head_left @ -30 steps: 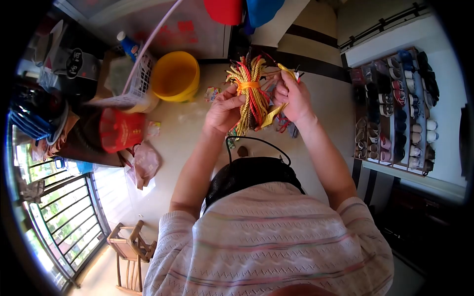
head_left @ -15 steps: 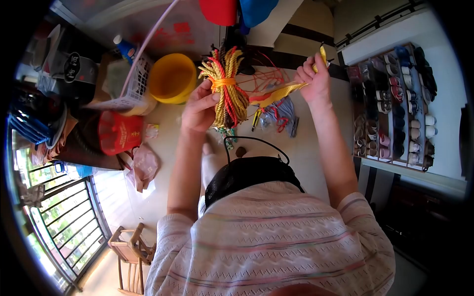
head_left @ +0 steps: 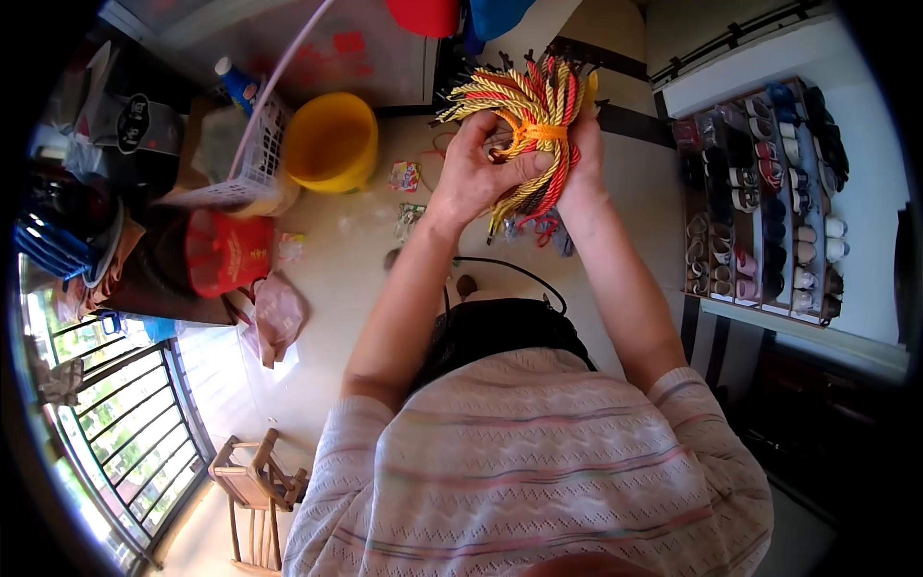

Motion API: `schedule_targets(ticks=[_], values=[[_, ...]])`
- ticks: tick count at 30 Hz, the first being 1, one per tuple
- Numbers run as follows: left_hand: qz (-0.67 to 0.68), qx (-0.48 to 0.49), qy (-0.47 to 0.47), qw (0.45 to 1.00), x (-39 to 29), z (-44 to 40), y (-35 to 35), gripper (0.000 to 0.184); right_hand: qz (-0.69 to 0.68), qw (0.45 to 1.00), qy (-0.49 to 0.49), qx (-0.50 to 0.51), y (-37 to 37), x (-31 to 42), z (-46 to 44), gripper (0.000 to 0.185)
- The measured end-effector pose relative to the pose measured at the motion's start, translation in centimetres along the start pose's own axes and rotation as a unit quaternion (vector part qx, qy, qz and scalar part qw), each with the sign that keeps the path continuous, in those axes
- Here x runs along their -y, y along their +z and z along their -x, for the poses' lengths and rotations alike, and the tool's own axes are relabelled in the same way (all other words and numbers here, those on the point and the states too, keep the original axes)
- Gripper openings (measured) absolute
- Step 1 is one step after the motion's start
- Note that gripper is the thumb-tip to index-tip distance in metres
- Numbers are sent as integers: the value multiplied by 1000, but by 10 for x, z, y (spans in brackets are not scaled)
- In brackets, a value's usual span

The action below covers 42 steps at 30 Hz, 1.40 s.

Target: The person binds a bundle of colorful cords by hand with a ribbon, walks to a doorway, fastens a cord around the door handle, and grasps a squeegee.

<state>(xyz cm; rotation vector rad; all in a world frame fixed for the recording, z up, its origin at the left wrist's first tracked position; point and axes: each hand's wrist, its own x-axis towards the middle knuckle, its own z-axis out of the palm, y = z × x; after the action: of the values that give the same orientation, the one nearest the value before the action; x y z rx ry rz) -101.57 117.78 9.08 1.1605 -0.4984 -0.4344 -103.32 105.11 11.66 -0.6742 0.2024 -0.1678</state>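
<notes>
In front of me is a bundle of twisted yellow, red and dark cords (head_left: 524, 101), cinched round its middle by an orange-yellow ribbon (head_left: 540, 133). My left hand (head_left: 473, 175) is closed on its left side, with the thumb pressed across the cords below the band. At the right side, my right hand (head_left: 585, 165) lies against the bundle, its fingers mostly hidden behind it. A yellow strip, seemingly the ribbon's loose part, shows just above that hand. Dark tips stick out at the cords' upper ends.
On the floor, grey and red material (head_left: 548, 233) lies partly hidden under my hands. To the left are a yellow bucket (head_left: 332, 144), a white basket (head_left: 255, 163), a red bucket (head_left: 229, 252) and a pink bag (head_left: 276, 317). A shoe rack (head_left: 760, 197) stands right; a wooden chair (head_left: 252, 476) stands lower left.
The bundle has moved right and up, tilting over. My right hand has come in from the right to the bundle, and the ribbon is no longer stretched out between the hands.
</notes>
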Motion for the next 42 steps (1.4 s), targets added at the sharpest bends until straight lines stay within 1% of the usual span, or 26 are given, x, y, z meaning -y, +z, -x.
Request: schedule_targets(ticks=[2,3,6,7,10,11,14,17,20,21,22,24,25,27,28,29,31,32,33,34,35,36,38,39,41,42], values=[[105,55,-49,992,-14,-5,0,59,7,1000,8,19,2,4,2,43],[116,58,-65,989,-13,-6,-1,66,11,999,11,29,4,6,2,44],[85,82,-38,992,-13,-14,0,67,-15,997,51,54,-8,7,-3,44],[40,102,-45,993,-12,-20,-4,70,-24,996,58,60,-7,8,-4,42],[-20,141,-61,988,-18,-25,-12,71,18,997,57,42,-9,9,-7,40],[-12,139,-63,988,-15,-26,-13,70,20,998,53,36,-13,9,-10,37],[-138,163,-47,976,-6,-33,-24,69,67,997,33,22,-17,10,-15,34],[-142,191,-76,968,-13,-35,-29,68,84,996,36,5,-23,6,-20,32],[-187,236,-168,939,-8,-35,-36,68,148,989,19,-20,-21,1,-20,33],[-185,251,-160,937,-1,-35,-37,68,174,984,11,-26,-23,-2,-21,29],[-229,250,-142,930,4,-34,-37,69,200,979,3,-31,-28,-7,-24,27],[-259,206,-73,941,15,-28,-39,69,251,967,-16,-43,-34,-14,-27,26],[-196,191,-88,958,17,-26,-39,67,263,961,-22,-86,-34,-17,-28,29],[-66,160,-116,978,18,-19,-36,64,259,957,-21,-131,-33,-17,-25,30],[-42,125,-134,982,19,-16,-34,62,257,954,-21,-154,-33,-17,-24,30],[-18,90,-152,984,22,-13,-33,59,257,956,-23,-137,-50,-21,-30,30],[30,18,-196,980,35,-10,-31,49,284,951,-32,-115,-51,-29,-25,31],[40,-5,-198,979,41,-9,-30,48,298,948,-36,-104,-50,-33,-21,32],[49,-28,-198,978,46,-8,-28,47,373,921,-10,-112,-49,-35,-16,31],[59,-51,-199,977,52,-7,-26,46,405,908,-14,-104,-61,-44,-19,32],[9,-59,-220,974,68,-8,-27,42,477,873,-15,-100,-72,-51,-22,32],[-64,-42,-227,971,62,-7,-23,42,545,833,-15,-95,-78,-55,-23,32],[-210,-6,-238,948,42,-7,-18,43,663,742,-8,-101,-57,-44,-18,31],[-261,63,-250,930,41,-9,-23,45,716,690,-5,-104,-50,-40,-17,30],[-232,175,-230,929,31,-8,-30,47,603,791,15,-101,-87,-38,-30,27],[-216,231,-219,923,26,-7,-34,49,541,835,25,-99,-87,-35,-30,26]])
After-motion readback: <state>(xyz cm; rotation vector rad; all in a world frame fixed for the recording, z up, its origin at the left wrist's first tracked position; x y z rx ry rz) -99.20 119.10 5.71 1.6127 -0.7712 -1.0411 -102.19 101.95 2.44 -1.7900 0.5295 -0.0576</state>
